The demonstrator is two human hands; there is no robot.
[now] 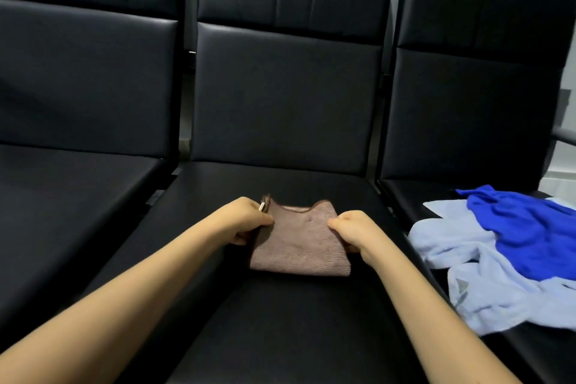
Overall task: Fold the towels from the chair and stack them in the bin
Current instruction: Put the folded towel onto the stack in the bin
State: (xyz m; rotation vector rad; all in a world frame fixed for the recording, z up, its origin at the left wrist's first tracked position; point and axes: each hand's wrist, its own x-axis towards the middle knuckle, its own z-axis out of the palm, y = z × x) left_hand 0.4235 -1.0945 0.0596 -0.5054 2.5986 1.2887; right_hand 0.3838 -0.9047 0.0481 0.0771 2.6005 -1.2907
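Note:
A folded brown towel [299, 243] lies on the seat of the middle black chair [280, 321]. My left hand [246, 221] grips its left edge with curled fingers. At the towel's right edge my right hand [358, 232] pinches the cloth. On the right chair's seat a bright blue towel [526, 227] lies crumpled over a pale blue towel [486, 284]. No bin is in view.
Three black padded chairs stand side by side; the left chair [62, 212] has a bare seat. Narrow gaps separate the seats. A metal armrest [564, 135] sticks out at the far right. A pale wall lies behind.

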